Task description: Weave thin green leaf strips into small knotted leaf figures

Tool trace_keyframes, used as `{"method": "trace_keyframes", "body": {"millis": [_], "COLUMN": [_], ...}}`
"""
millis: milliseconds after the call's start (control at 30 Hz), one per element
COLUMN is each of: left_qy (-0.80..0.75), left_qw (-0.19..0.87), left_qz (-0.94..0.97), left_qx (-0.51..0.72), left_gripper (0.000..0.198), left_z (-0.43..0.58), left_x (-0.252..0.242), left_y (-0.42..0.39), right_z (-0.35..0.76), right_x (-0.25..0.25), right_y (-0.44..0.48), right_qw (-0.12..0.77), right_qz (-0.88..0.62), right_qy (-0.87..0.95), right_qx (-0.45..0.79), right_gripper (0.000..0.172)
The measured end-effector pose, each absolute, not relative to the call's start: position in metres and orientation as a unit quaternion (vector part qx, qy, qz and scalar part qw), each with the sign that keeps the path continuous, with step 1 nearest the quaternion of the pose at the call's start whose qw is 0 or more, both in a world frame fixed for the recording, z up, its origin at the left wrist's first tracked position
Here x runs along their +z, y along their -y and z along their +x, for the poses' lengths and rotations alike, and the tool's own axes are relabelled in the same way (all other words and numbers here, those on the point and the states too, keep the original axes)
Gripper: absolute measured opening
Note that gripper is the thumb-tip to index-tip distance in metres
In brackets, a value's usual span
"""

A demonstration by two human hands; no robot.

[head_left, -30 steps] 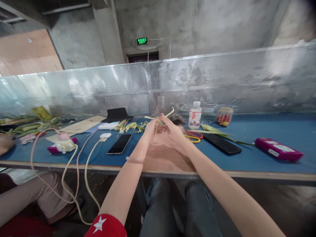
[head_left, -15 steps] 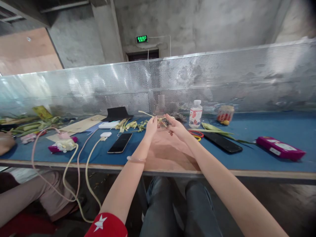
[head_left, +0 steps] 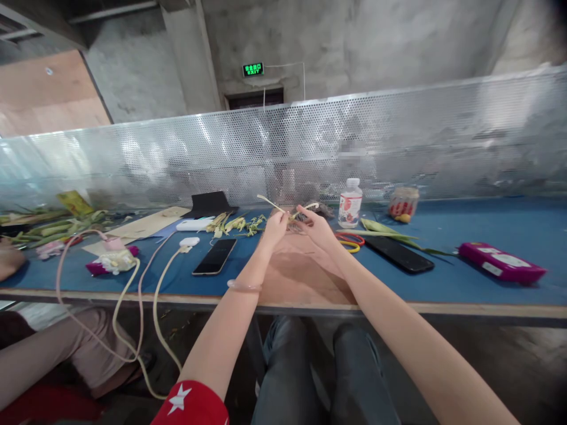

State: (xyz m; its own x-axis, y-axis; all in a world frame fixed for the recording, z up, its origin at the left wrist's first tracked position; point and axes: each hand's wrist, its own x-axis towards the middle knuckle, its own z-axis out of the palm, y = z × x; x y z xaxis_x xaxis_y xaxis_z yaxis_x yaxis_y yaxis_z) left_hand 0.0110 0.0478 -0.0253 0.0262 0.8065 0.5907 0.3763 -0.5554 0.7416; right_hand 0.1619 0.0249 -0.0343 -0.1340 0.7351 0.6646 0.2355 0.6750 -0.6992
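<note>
My left hand (head_left: 276, 228) is closed, pinching a thin pale plant strip (head_left: 269, 202) whose free end sticks up to the left. Close beside it, my right hand (head_left: 315, 229) has its fingers bent around the same spot, and a pale end pokes out above them. Between the fingertips the strip looks crossed or bent, but the detail is too small to make out. Just behind the hands lies a greyish stringy clump (head_left: 325, 210). Under both forearms is a brown board (head_left: 305, 268) on the blue table.
Left of my hands lie dried flowers (head_left: 237, 224), a phone (head_left: 215, 257) and cables (head_left: 160, 295). To the right are a bottle (head_left: 350, 203), hair ties (head_left: 351, 242), a black phone (head_left: 398, 254), a jar (head_left: 403, 205) and a purple pack (head_left: 501, 262). A co-worker's hand (head_left: 9, 260) shows far left.
The strip's left end has shifted slightly right and tilts more steeply. A pale curved end now shows above my right hand. Both hands stay close together.
</note>
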Motion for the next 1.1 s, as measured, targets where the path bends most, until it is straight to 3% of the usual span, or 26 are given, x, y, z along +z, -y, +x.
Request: {"method": "trace_keyframes", "body": {"millis": [167,533,1100], "left_qy": [-0.421,-0.394,-0.385], "left_qw": [0.199,0.232,0.233], "left_qz": [0.698,0.720,0.736], "left_qx": [0.544,0.522,0.506], "left_gripper": [0.021,0.036,0.013], "left_z": [0.010,0.017,0.019], "left_x": [-0.031,-0.039,-0.034], "left_y": [-0.050,-0.055,-0.046], "right_z": [0.157,0.161,0.164], "right_x": [-0.036,-0.038,-0.039], "right_y": [-0.024,-0.030,-0.035], "right_qw": [0.565,0.564,0.597], "right_qz": [-0.341,-0.357,-0.362], "right_qy": [0.730,0.738,0.690], "right_qx": [0.179,0.099,0.191], "right_gripper": [0.043,0.012,0.022]}}
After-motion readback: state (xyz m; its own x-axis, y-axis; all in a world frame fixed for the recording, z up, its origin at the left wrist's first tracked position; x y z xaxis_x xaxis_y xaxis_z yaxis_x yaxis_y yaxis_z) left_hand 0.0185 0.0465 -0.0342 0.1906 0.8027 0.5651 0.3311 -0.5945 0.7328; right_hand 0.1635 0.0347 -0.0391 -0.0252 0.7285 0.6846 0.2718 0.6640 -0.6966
